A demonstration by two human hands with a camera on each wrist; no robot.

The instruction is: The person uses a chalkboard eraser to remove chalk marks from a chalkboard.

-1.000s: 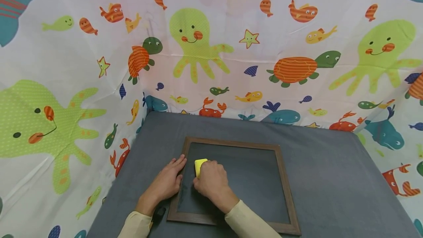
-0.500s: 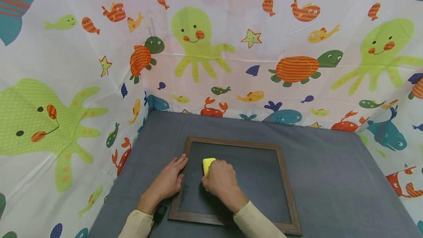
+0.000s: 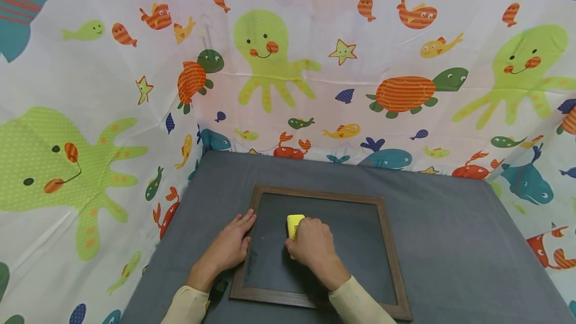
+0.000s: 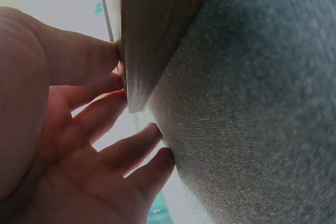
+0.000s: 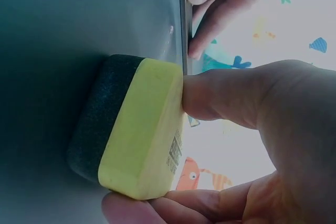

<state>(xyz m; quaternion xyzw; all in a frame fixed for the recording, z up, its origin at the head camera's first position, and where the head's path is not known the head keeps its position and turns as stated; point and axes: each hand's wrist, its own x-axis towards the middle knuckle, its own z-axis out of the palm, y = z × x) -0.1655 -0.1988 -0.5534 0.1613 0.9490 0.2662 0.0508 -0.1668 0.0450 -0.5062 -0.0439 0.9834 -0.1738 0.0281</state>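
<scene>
A chalkboard (image 3: 351,244) in a brown wooden frame (image 3: 390,259) lies flat on a grey cloth. In my right hand (image 3: 315,245) is a yellow board eraser (image 3: 294,224), gripped between thumb and fingers. The right wrist view shows the eraser (image 5: 142,135) with its dark felt side against the board surface. My left hand (image 3: 227,245) rests on the frame's left edge. Up close in the left wrist view, the thumb and some fingertips (image 4: 113,59) touch the wooden frame (image 4: 152,35), and other fingertips reach down to the cloth.
Grey cloth (image 3: 459,249) covers the table around the board. A dark object (image 3: 219,286) lies beside the left wrist, partly hidden. A curtain (image 3: 310,64) printed with sea animals hangs behind and at both sides.
My right hand has slid the eraser to the right across the board, from near the left edge toward the middle. The left hand stays at the frame.
</scene>
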